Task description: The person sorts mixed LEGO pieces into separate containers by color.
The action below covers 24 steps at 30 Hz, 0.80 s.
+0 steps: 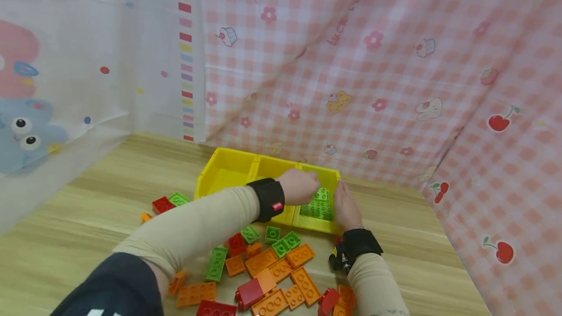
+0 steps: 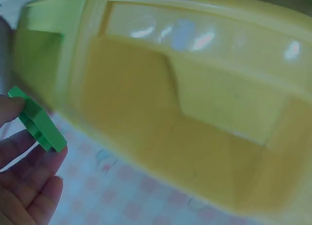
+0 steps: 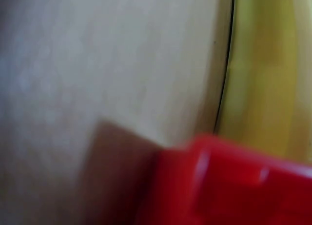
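My left hand (image 1: 298, 187) is over the right part of a yellow three-compartment bin (image 1: 224, 175). In the left wrist view, its thumb and fingers pinch a green toy brick (image 2: 41, 125) beside the bin's wall. Several green bricks (image 1: 317, 210) lie in the right compartment, below that hand. My right hand (image 1: 348, 208) rests against the bin's right end with its fingers straight. A red brick (image 3: 234, 186) fills the lower part of the right wrist view, where the right hand itself is out of sight.
Loose orange bricks (image 1: 281, 269), red bricks (image 1: 216, 308) and green bricks (image 1: 215, 264) are scattered in front of the bin on the wooden table (image 1: 417, 238). Farther left lie another red brick (image 1: 163, 204) and a green one (image 1: 179, 199). A pink checked curtain (image 1: 307, 62) hangs behind.
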{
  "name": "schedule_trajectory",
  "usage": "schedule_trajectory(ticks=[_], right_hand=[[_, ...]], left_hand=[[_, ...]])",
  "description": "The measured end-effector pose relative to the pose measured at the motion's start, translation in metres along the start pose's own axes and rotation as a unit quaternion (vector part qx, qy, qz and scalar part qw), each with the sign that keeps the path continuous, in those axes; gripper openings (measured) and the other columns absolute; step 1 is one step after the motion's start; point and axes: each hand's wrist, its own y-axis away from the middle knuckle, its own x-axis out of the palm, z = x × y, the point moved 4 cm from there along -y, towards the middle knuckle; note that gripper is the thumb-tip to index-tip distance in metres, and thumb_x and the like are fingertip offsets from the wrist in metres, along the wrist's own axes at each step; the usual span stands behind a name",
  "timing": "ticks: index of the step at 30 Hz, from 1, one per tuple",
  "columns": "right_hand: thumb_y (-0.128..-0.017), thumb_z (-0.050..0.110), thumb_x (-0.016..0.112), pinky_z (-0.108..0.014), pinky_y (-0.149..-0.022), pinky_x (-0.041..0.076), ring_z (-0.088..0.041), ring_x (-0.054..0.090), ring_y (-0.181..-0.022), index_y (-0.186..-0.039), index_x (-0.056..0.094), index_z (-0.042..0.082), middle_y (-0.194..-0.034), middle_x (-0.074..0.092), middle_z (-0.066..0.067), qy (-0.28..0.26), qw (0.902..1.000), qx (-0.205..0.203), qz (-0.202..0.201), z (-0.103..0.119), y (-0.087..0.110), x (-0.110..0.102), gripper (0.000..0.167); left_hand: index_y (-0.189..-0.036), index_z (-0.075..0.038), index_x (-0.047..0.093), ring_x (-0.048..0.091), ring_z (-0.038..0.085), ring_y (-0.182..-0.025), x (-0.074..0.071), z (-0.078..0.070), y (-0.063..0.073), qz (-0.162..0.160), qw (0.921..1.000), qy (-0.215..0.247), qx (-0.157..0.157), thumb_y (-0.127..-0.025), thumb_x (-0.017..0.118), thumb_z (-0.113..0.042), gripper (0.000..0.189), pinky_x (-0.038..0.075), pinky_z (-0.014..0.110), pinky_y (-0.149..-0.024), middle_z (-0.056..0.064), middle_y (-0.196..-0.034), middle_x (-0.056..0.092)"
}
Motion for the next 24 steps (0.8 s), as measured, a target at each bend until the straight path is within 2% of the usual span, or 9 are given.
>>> schedule_trajectory(ticks=[3,6,7,9,11,14,18,24], right_hand=[[-0.103,0.022,0.018,-0.046,-0.108,0.018,-0.038,0.025,-0.134,-0.142,0.023,-0.012,-0.146,0.025,-0.027,-0.003,0.9999,-0.006,-0.008,0.001,0.001,0.002,0.052],[-0.103,0.022,0.02,-0.046,-0.108,0.018,-0.038,0.024,-0.134,-0.142,0.023,-0.011,-0.146,0.025,-0.026,0.001,1.0,-0.002,-0.009,0.001,0.003,0.002,0.051],[-0.103,0.021,0.021,-0.046,-0.108,0.018,-0.037,0.024,-0.135,-0.142,0.023,-0.011,-0.147,0.025,-0.026,0.007,0.9999,-0.003,-0.009,0.001,0.003,0.001,0.051],[-0.103,0.023,0.022,-0.045,-0.108,0.017,-0.035,0.021,-0.136,-0.143,0.022,-0.01,-0.148,0.023,-0.025,0.01,0.9999,0.006,-0.004,0.002,0.001,-0.001,0.052],[-0.103,0.025,0.023,-0.045,-0.109,0.016,-0.034,0.02,-0.137,-0.143,0.022,-0.008,-0.149,0.022,-0.023,0.01,0.9999,0.013,0.003,0.003,0.0,-0.001,0.053],[-0.103,0.028,0.023,-0.045,-0.109,0.016,-0.034,0.019,-0.137,-0.144,0.021,-0.008,-0.149,0.021,-0.023,0.011,0.9998,0.013,0.005,0.004,-0.002,-0.002,0.055],[-0.103,0.032,0.022,-0.045,-0.109,0.016,-0.034,0.019,-0.137,-0.144,0.022,-0.008,-0.149,0.021,-0.023,0.008,0.9999,0.01,0.0,0.003,-0.002,-0.004,0.057],[-0.102,0.03,0.024,-0.046,-0.108,0.016,-0.036,0.02,-0.136,-0.143,0.023,-0.009,-0.148,0.022,-0.025,0.006,1.0,0.004,-0.004,-0.001,-0.001,0.0,0.056]], left_hand=[[-0.098,-0.014,0.069,0.058,0.011,-0.068,0.018,-0.002,-0.021,0.015,0.9995,0.01,-0.025,-0.088,0.062,-0.02,0.013,0.048,0.027,-0.057,-0.001,-0.089,0.063],[-0.098,-0.014,0.069,0.061,0.013,-0.071,0.027,-0.003,-0.032,0.031,0.9982,0.023,-0.046,-0.089,0.061,-0.017,0.012,0.05,0.029,-0.061,-0.002,-0.086,0.066],[-0.099,-0.015,0.069,0.062,0.013,-0.074,0.029,-0.002,-0.034,0.034,0.9978,0.022,-0.051,-0.09,0.06,-0.016,0.013,0.05,0.029,-0.064,-0.002,-0.087,0.067],[-0.1,-0.016,0.069,0.063,0.013,-0.082,0.033,0.002,-0.038,0.044,0.9963,0.028,-0.068,-0.091,0.059,-0.015,0.013,0.049,0.032,-0.08,-0.003,-0.09,0.067],[-0.101,-0.018,0.068,0.063,0.013,-0.089,0.038,0.006,-0.04,0.056,0.9945,0.028,-0.084,-0.091,0.059,-0.013,0.014,0.04,0.039,-0.096,-0.004,-0.093,0.068],[-0.095,-0.02,0.069,0.062,0.011,-0.091,0.041,0.01,-0.044,0.071,0.9916,0.027,-0.105,-0.091,0.058,-0.011,0.015,0.019,0.047,-0.108,-0.006,-0.088,0.068],[-0.085,-0.021,0.071,0.063,0.011,-0.082,0.04,0.009,-0.05,0.086,0.9883,0.014,-0.125,-0.091,0.056,-0.011,0.019,0.01,0.049,-0.109,-0.007,-0.076,0.067],[-0.093,-0.025,0.072,0.062,0.013,-0.087,0.049,0.007,-0.055,0.117,0.9809,0.0,-0.156,-0.093,0.054,-0.017,0.02,0.008,0.051,-0.108,-0.008,-0.082,0.068]])
